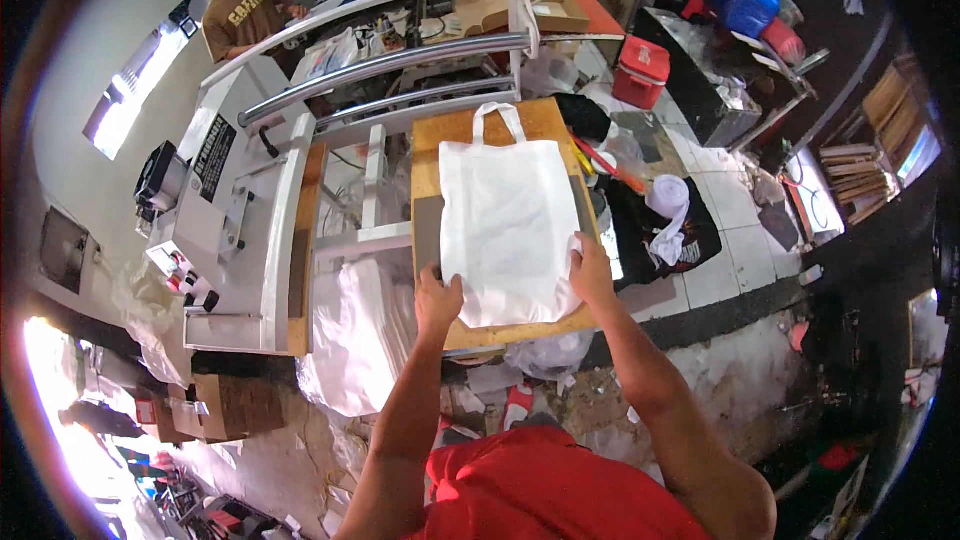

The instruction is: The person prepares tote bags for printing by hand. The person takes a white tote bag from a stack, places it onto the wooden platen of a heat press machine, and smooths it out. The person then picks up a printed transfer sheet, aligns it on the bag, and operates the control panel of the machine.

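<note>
A white tote bag [508, 225] lies flat on a wooden board [435, 145], its handle loop pointing away from me past the board's far part. My left hand [438, 298] is closed at the bag's near left edge, thumb along the fabric. On the other side, my right hand [590, 268] pinches the bag's right edge, a bit of white cloth showing at the fingers. To the left of the board, a stack of white fabric [360, 335] hangs beside the machine frame.
A grey machine with metal rails [390, 75] and a control box [170, 175] stands left. A red cooler [640, 72] sits on the tiles [735, 205] at right, near a white cloth roll [668, 197] on black fabric. Another person [245, 10] works far left. Cardboard boxes [235, 407] lie lower left.
</note>
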